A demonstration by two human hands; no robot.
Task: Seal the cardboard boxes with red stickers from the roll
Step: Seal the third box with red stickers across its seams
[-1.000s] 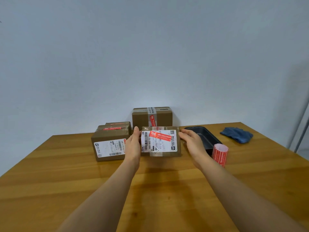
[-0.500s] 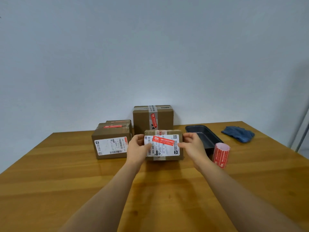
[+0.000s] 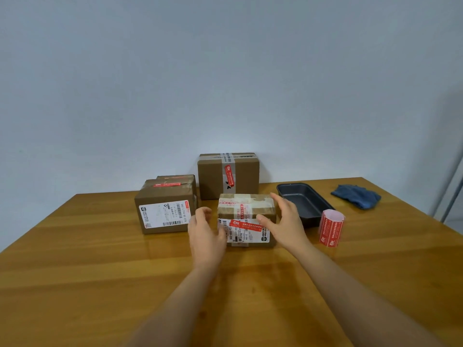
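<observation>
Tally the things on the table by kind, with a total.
Cardboard boxes: 4, namely the near box, the left box, the small box behind it and the tall box.
Sticker roll: 1
Dark tray: 1
Blue cloth: 1
Total: 7

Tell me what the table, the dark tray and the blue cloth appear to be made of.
Table: looks like wood or wood veneer with a glossy varnish; plank grain shows and the surface reflects light.
Dark tray: probably metal with a matte dark-grey coating; thin rolled rim, rigid straight walls.
Blue cloth: soft woven or terry fabric, judging by its crumpled folds and dull, fuzzy surface.
</observation>
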